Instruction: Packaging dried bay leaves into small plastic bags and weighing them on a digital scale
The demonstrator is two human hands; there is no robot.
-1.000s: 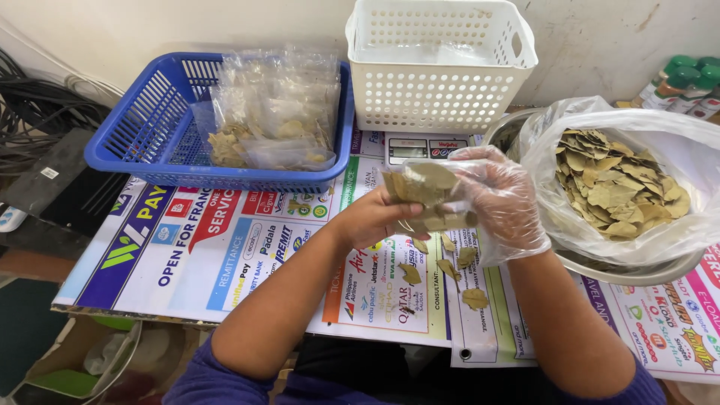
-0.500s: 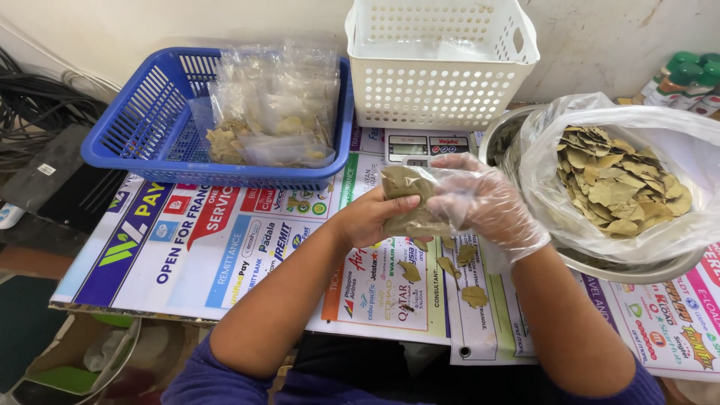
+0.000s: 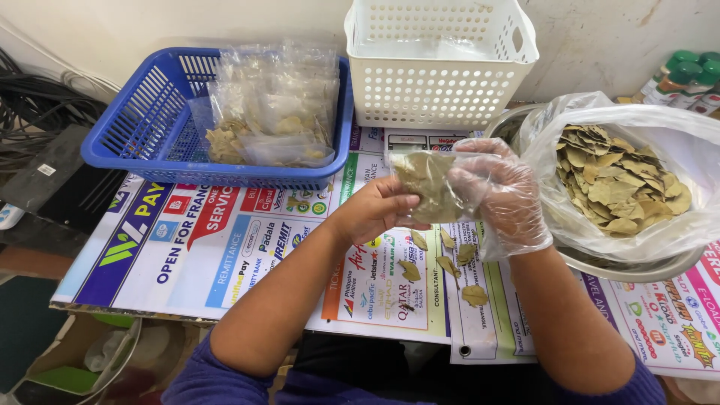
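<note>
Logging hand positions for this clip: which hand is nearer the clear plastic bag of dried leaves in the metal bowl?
Right. The gloved right hand sits just beside the clear plastic bag of dried leaves; the bare left hand is farther away.

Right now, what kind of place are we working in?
Probably a small home or shop packing station for dried leaves. A large plastic bag of dried leaves sits in a metal bowl, a blue basket holds filled clear packets, and the table is covered with a printed advertising banner.
</note>
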